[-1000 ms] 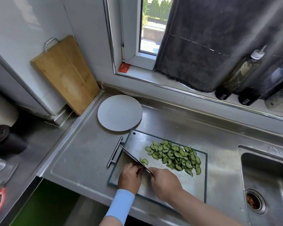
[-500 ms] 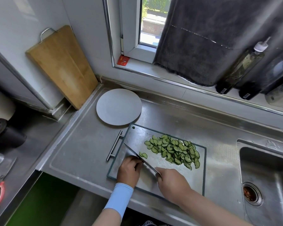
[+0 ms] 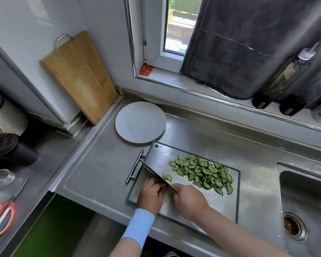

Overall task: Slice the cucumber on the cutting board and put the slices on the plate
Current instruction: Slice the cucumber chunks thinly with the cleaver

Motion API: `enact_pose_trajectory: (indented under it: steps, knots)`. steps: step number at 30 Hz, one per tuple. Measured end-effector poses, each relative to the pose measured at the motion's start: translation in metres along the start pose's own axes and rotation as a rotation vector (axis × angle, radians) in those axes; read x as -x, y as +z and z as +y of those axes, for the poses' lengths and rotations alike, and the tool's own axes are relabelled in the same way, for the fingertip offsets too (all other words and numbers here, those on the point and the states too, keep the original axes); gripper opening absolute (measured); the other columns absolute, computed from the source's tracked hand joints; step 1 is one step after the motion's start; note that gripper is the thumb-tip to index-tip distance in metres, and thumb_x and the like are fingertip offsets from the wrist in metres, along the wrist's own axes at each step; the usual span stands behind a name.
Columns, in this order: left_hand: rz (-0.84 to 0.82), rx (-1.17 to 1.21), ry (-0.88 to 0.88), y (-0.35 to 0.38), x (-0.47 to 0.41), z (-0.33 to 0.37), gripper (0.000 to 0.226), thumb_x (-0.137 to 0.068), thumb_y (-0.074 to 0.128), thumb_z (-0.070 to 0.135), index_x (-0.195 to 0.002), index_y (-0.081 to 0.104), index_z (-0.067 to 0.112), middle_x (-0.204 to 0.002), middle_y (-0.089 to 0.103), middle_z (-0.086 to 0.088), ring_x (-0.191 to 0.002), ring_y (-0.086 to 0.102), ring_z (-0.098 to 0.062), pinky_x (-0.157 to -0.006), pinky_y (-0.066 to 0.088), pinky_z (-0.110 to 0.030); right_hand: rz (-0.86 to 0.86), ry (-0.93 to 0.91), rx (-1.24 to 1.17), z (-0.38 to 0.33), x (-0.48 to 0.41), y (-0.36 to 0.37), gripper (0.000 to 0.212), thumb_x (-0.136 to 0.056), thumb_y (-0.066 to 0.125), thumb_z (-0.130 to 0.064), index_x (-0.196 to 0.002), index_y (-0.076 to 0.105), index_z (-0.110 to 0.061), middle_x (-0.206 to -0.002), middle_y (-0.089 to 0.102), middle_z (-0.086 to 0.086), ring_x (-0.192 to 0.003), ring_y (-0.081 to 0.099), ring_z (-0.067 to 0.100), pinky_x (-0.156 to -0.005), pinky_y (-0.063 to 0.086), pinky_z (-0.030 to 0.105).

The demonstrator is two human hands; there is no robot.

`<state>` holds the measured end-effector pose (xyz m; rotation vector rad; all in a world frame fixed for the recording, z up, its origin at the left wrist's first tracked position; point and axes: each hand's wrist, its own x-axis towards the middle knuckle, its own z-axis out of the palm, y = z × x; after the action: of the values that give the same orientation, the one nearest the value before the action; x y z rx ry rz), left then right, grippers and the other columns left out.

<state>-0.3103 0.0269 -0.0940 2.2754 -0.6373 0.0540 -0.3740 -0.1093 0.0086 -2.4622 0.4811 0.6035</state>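
Slices (image 3: 202, 171) were heaped on the cutting board (image 3: 228, 206), none placed on the plate (image 3: 140, 122). The knife (image 3: 152, 173) was gripped by the right hand (image 3: 190, 203); what the left hand (image 3: 150, 193) held was hidden.

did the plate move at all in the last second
No. The plate sits just as close to the far-left corner of the cutting board and to the wooden board as before; only the camera shifted.
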Motion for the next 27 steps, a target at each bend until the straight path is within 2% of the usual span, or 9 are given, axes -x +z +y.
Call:
enact_pose_trajectory:
  steps: [2, 4, 8, 12, 17, 22, 27]
  knots:
    - [0.0, -0.005, -0.015, -0.001, 0.0, 0.001, 0.021, -0.066, 0.082, 0.003, -0.08, 0.074, 0.017, -0.084, 0.065, 0.0, -0.079, 0.058, -0.019, -0.07, 0.051, -0.026, 0.022, 0.001, 0.026, 0.001, 0.003, 0.0, 0.03, -0.1, 0.039, -0.028, -0.12, 0.061, -0.03, -0.107, 0.07, 0.004, -0.101, 0.064, 0.028, -0.076, 0.048, 0.034]
    - [0.004, -0.001, -0.022, -0.002, -0.001, 0.003, 0.022, -0.065, 0.083, 0.005, -0.081, 0.075, 0.018, -0.084, 0.067, 0.0, -0.079, 0.058, -0.018, -0.073, 0.049, -0.022, 0.035, 0.008, 0.053, 0.004, 0.007, 0.001, 0.03, -0.101, 0.039, -0.031, -0.123, 0.058, -0.024, -0.109, 0.069, 0.005, -0.1, 0.063, 0.029, -0.078, 0.05, 0.036]
    - [0.011, 0.012, -0.004, -0.002, -0.001, 0.0, 0.021, -0.067, 0.083, 0.004, -0.081, 0.075, 0.017, -0.086, 0.067, 0.0, -0.086, 0.055, -0.011, -0.082, 0.041, -0.014, 0.057, 0.008, 0.06, 0.014, 0.021, -0.002, 0.024, -0.102, 0.038, -0.031, -0.116, 0.055, -0.021, -0.102, 0.067, 0.004, -0.091, 0.061, 0.027, -0.073, 0.049, 0.037]
    - [-0.002, 0.007, -0.002, -0.002, 0.0, -0.001, 0.021, -0.068, 0.082, 0.004, -0.08, 0.074, 0.018, -0.085, 0.067, 0.001, -0.085, 0.057, -0.012, -0.08, 0.048, -0.02, 0.061, 0.013, 0.077, 0.019, 0.03, -0.004, 0.022, -0.104, 0.037, -0.032, -0.111, 0.054, -0.02, -0.101, 0.067, 0.004, -0.09, 0.06, 0.028, -0.072, 0.046, 0.038]
    - [0.014, 0.017, -0.028, -0.003, 0.0, 0.001, 0.02, -0.066, 0.084, 0.003, -0.078, 0.074, 0.016, -0.084, 0.067, 0.001, -0.084, 0.056, -0.01, -0.084, 0.039, -0.01, 0.034, 0.03, 0.062, 0.017, 0.029, -0.003, 0.02, -0.103, 0.037, -0.03, -0.109, 0.052, -0.019, -0.1, 0.065, 0.004, -0.088, 0.058, 0.027, -0.071, 0.045, 0.038]
    - [0.005, 0.044, -0.038, -0.002, 0.001, -0.001, 0.022, -0.065, 0.084, 0.002, -0.078, 0.074, 0.017, -0.083, 0.067, 0.003, -0.081, 0.059, -0.013, -0.075, 0.044, -0.014, 0.004, 0.039, 0.048, 0.01, 0.02, -0.001, 0.01, -0.102, 0.037, -0.026, -0.1, 0.045, -0.02, -0.089, 0.056, 0.001, -0.079, 0.051, 0.025, -0.06, 0.036, 0.036]
    - [-0.021, 0.032, -0.032, -0.002, 0.003, -0.003, 0.022, -0.064, 0.083, 0.0, -0.076, 0.074, 0.016, -0.084, 0.067, 0.003, -0.08, 0.059, -0.014, -0.073, 0.047, -0.019, 0.001, 0.045, 0.04, 0.0, 0.004, 0.003, 0.012, -0.1, 0.038, -0.023, -0.103, 0.048, -0.018, -0.089, 0.057, 0.002, -0.079, 0.051, 0.026, -0.063, 0.036, 0.035]
